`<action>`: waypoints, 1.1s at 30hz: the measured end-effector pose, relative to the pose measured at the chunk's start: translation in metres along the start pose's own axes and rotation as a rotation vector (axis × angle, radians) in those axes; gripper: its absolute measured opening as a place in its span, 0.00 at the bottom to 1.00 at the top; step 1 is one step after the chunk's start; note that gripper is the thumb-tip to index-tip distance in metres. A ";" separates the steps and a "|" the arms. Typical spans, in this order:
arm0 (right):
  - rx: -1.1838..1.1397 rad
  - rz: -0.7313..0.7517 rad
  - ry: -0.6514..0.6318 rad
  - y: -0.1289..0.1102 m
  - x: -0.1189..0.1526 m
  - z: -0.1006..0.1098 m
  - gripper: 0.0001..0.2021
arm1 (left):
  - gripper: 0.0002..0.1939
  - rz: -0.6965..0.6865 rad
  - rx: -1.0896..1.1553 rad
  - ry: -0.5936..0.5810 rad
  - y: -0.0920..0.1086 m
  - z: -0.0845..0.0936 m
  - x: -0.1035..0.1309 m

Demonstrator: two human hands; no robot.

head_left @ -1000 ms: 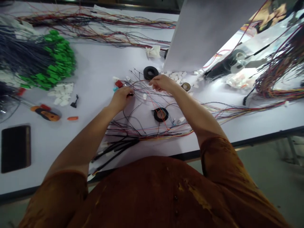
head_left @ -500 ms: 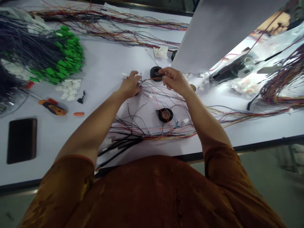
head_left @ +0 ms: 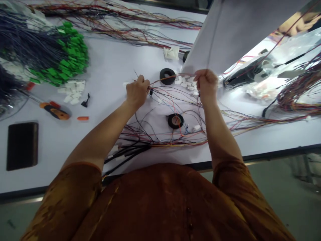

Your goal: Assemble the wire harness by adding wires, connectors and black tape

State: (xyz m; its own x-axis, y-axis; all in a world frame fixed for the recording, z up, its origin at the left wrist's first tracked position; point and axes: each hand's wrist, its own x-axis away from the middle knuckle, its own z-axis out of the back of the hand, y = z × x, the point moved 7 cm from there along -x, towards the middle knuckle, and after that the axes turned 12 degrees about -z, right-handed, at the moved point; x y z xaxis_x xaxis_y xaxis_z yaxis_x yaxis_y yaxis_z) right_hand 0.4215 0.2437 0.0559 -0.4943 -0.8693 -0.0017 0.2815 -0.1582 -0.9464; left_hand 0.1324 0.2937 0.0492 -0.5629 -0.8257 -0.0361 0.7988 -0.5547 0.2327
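Thin coloured wires [head_left: 173, 91] fan out rightward from my left hand [head_left: 137, 91], whose fingers are closed round their gathered ends. A small black piece [head_left: 150, 92] sits just beside those fingers. My right hand [head_left: 207, 83] is closed on brownish-red wires that stretch taut between both hands, over a roll of black tape [head_left: 167, 76]. A second tape roll [head_left: 175, 121] lies nearer to me, under some loose wires. White connectors [head_left: 187, 82] are heaped left of my right hand.
Green connectors [head_left: 72, 57] on dark wires, white connectors [head_left: 72, 91], a screwdriver [head_left: 55, 111] and a dark flat device [head_left: 22, 145] lie at left. Wire bundles [head_left: 120, 16] run along the back. A pale panel [head_left: 215, 36] slants at back right, with another person's hand [head_left: 298, 25] beyond it.
My right hand has moved right, away from the tape roll, drawing wires out straight. The left hand's fingers have closed more tightly round the wires. The white connector heap is now uncovered.
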 end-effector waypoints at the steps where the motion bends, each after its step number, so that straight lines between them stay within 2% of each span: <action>1: 0.138 0.009 -0.072 0.005 0.000 -0.007 0.06 | 0.16 -0.007 -0.004 0.001 0.000 -0.001 0.000; 3: 0.400 0.011 -0.191 0.014 0.002 -0.021 0.08 | 0.16 -0.016 -0.022 -0.005 -0.001 -0.003 0.000; 5: 0.542 0.073 -0.207 0.004 0.009 -0.028 0.15 | 0.16 -0.017 -0.037 -0.012 -0.002 -0.005 0.002; 7: 0.581 0.207 -0.174 -0.026 0.019 -0.036 0.20 | 0.16 -0.011 -0.045 -0.010 -0.003 -0.005 0.004; 10: 0.629 0.402 -0.141 -0.085 0.040 -0.060 0.21 | 0.16 -0.024 -0.057 -0.004 0.000 -0.004 0.008; 11: 0.663 0.456 -0.159 -0.103 0.045 -0.074 0.20 | 0.17 -0.029 -0.062 -0.005 0.001 -0.004 0.009; 13: 0.817 0.464 -0.317 -0.119 0.051 -0.110 0.16 | 0.16 -0.030 -0.073 -0.007 0.003 -0.003 0.010; 15: 0.997 0.342 -0.440 -0.113 0.045 -0.140 0.14 | 0.16 -0.024 -0.086 -0.001 0.003 -0.002 0.011; 17: 1.057 0.249 -0.540 -0.098 0.037 -0.164 0.12 | 0.16 -0.009 -0.093 0.008 0.002 -0.001 0.011; 18: 1.021 0.210 -0.566 -0.089 0.032 -0.172 0.10 | 0.15 -0.004 -0.092 0.012 0.001 0.000 0.011; 20: 0.900 0.123 -0.532 -0.071 0.018 -0.180 0.08 | 0.15 -0.004 -0.086 0.023 0.001 0.001 0.012; 22: 0.749 0.035 -0.388 -0.056 0.002 -0.176 0.11 | 0.16 -0.015 -0.072 0.028 0.002 0.002 0.014; 24: 0.487 -0.066 -0.244 -0.046 -0.011 -0.164 0.13 | 0.18 -0.015 -0.054 0.014 0.002 0.000 0.015; 27: 0.032 -0.205 -0.100 -0.046 -0.022 -0.135 0.14 | 0.18 0.007 -0.044 -0.024 -0.002 -0.004 0.012; 28: -0.084 -0.207 -0.073 -0.054 -0.023 -0.124 0.15 | 0.18 0.014 -0.042 -0.037 -0.004 -0.005 0.009; 30: -0.227 -0.117 -0.065 -0.080 -0.018 -0.102 0.15 | 0.18 0.022 -0.031 -0.070 -0.010 -0.007 0.002; 33: -0.249 0.108 -0.153 -0.125 0.009 -0.078 0.13 | 0.20 0.021 0.006 -0.149 -0.018 -0.003 -0.007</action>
State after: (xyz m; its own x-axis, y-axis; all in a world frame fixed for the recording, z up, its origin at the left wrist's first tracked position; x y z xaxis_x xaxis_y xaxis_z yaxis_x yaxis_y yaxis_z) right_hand 0.3172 0.2919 0.1484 -0.3380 -0.9381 -0.0761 0.1065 0.0423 -0.9934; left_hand 0.1225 0.3086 0.0426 -0.5718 -0.8125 0.1135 0.8096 -0.5365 0.2381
